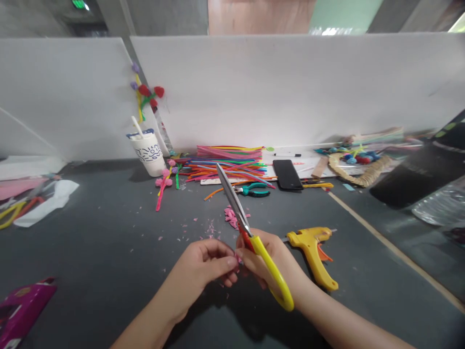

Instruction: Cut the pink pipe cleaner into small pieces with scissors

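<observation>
My right hand (271,257) holds a pair of scissors (269,266) with yellow and red handles, its closed blades pointing up and away. Between the fingertips of both hands sits a small pink piece (239,258), mostly hidden by the fingers. My left hand (210,264) is closed in a pinch at that piece. Just beyond my hands lies a little pile of pink cut pieces (231,216), with pink scraps strewn over the dark table around it.
A yellow glue gun (310,249) lies to the right. Farther back are teal-handled pliers (254,189), a black phone (287,174), colourful pipe cleaners (228,165), a white cup (148,152) and a pipe-cleaner flower (163,184). A purple object (27,310) is at the lower left.
</observation>
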Available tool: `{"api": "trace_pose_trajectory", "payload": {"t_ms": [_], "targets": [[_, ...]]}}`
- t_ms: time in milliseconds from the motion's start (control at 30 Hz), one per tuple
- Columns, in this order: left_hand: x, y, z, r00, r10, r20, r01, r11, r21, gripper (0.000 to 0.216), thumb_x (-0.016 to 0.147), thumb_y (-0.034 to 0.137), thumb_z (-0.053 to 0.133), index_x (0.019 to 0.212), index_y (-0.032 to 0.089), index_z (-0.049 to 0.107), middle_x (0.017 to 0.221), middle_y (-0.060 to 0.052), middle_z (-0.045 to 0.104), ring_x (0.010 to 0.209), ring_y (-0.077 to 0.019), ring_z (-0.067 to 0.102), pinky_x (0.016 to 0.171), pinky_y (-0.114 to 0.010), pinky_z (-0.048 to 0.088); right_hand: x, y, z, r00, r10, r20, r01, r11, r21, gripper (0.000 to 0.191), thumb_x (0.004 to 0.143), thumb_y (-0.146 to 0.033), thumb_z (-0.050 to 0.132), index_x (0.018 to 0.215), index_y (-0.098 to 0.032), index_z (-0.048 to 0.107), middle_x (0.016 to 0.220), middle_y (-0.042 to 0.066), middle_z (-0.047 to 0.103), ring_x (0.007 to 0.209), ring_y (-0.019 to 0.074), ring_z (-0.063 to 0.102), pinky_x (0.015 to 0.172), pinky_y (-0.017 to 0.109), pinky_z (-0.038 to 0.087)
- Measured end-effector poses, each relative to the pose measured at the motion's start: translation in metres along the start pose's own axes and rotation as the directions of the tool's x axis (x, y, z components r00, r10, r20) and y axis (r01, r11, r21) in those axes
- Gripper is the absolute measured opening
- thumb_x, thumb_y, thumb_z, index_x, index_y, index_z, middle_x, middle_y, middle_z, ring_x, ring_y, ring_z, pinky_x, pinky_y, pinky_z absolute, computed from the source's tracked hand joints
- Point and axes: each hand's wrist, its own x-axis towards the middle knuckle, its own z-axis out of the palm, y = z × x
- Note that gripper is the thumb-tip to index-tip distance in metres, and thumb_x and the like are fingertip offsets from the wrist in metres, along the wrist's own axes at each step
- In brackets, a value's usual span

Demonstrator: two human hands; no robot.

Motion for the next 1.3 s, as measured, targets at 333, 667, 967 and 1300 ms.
{"api": "trace_pose_trajectory", "payload": {"t_ms": [333, 667, 967, 1300], "targets": [[-0.001, 0.007, -0.007, 0.977, 0.114, -0.18, -0.128, 0.989, -0.071, 0.01, 0.07, 0.023, 0.062, 0.067, 0.013, 0.062, 0.061, -0.002, 0.062, 0.053, -0.0099, 0.054, 0.053, -0.021, 0.043, 0.004, 0.006, -0.006, 0.976, -0.205, -0.078, 0.166, 0.922, -0.351, 0.017, 0.073, -0.03, 0.048, 0.061, -0.019, 0.041, 0.053, -0.006, 0.043, 0.045, 0.0074, 0.037, 0.042, 0.018, 0.03], [-0.001, 0.016, -0.026, 0.88, 0.292, -0.375, -0.367, 0.919, -0.146, 0.006, 0.072, 0.019, 0.061, 0.07, 0.014, 0.064, 0.064, -0.001, 0.062, 0.056, -0.0086, 0.055, 0.052, -0.018, 0.043, -0.003, 0.009, 0.0, 0.959, -0.282, 0.027, 0.224, 0.695, -0.684, 0.026, 0.069, -0.042, 0.056, 0.073, -0.022, 0.04, 0.054, -0.005, 0.052, 0.045, 0.0114, 0.045, 0.044, 0.02, 0.028], [-0.002, 0.015, -0.027, 0.83, 0.399, -0.388, -0.454, 0.889, -0.056, 0.005, 0.072, 0.017, 0.06, 0.071, 0.017, 0.065, 0.062, 0.001, 0.062, 0.057, -0.0079, 0.054, 0.055, -0.017, 0.042, -0.002, 0.013, 0.0, 0.937, -0.343, 0.058, 0.224, 0.468, -0.855, 0.029, 0.076, -0.049, 0.046, 0.073, -0.021, 0.045, 0.052, 0.0, 0.055, 0.044, 0.0159, 0.05, 0.043, 0.023, 0.023], [-0.003, 0.016, -0.026, 0.836, 0.381, -0.395, -0.449, 0.889, -0.092, 0.005, 0.071, 0.018, 0.06, 0.07, 0.016, 0.064, 0.062, 0.001, 0.062, 0.057, -0.0091, 0.054, 0.055, -0.019, 0.043, -0.002, 0.02, 0.0, 0.908, -0.411, 0.083, 0.251, 0.374, -0.893, 0.033, 0.08, -0.052, 0.04, 0.075, -0.02, 0.049, 0.051, 0.001, 0.057, 0.044, 0.0175, 0.053, 0.042, 0.024, 0.024]]}}
